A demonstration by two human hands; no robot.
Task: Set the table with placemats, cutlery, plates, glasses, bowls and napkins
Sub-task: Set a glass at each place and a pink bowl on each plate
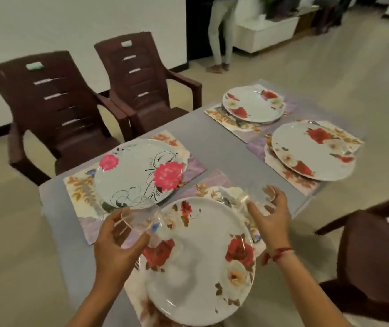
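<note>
Setting the table: a person's left hand (115, 241) and right hand (269, 215) each hold a glass above the round white plate with red roses (200, 256) nearest the camera, on a grey rectangular table (224, 147). The left hand's fingers and thumb curl round a clear glass tumbler (139, 220) just over that plate's left rim. The right hand, half closed, cups a second clear tumbler (252, 199) above the plate's upper right edge, near a metal spoon (226, 199) lying on the floral-printed rectangular placemat (212, 180) under the plate. Both glasses are blurred, so it cannot be told how firm either hold is, or whether either glass touches anything below. Beyond the rose plate to its upper left sits a white plate with pink flowers and black swirls (139, 171); two more rose-patterned plates (313, 149) lie well apart to its upper right, each on its own mat. The step in hand looks to be placing the glasses. It would go best with each one brought down upright onto a bare corner of a mat beyond the plate's rim, clear of the cutlery, with the base flat before the fingers let go. No bowls or napkins are visible.
</note>
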